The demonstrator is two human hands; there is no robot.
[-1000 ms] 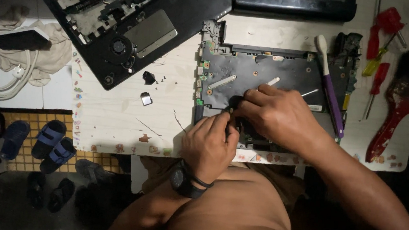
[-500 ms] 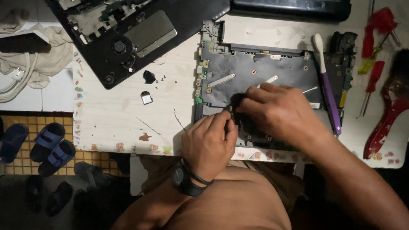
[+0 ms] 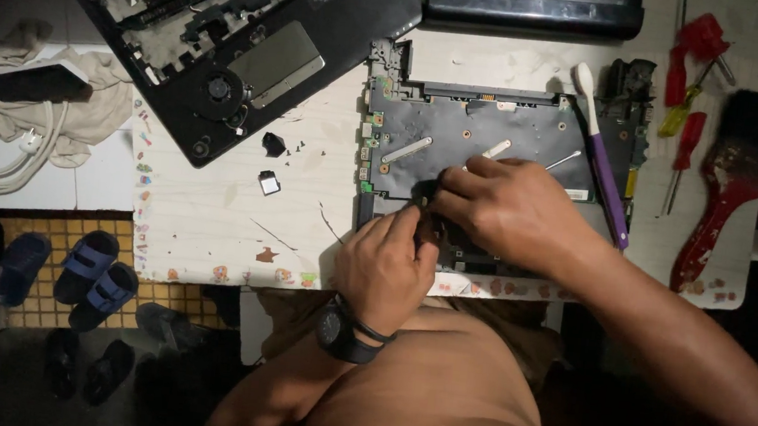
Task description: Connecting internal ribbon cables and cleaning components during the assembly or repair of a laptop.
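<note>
A bare laptop motherboard (image 3: 498, 132) lies on the pale table (image 3: 212, 215) in front of me. My left hand (image 3: 385, 265), with a dark watch on the wrist, pinches a small dark part at the board's near left edge. My right hand (image 3: 509, 207) rests over the board's near middle, its fingertips meeting the left hand's at that same part. What the fingers grip is mostly hidden. A toothbrush (image 3: 603, 151) with a purple handle lies on the board's right side.
An opened black laptop base (image 3: 238, 42) lies at the far left, a long black battery (image 3: 533, 6) at the far edge. Red screwdrivers (image 3: 692, 86) and a red-handled paintbrush (image 3: 734, 182) lie right. Small black bits (image 3: 272, 145) sit mid-table. Sandals (image 3: 86, 268) are on the floor.
Both hands stay at the board's near edge. The fingers shift slightly around the small part; nothing else has moved.
</note>
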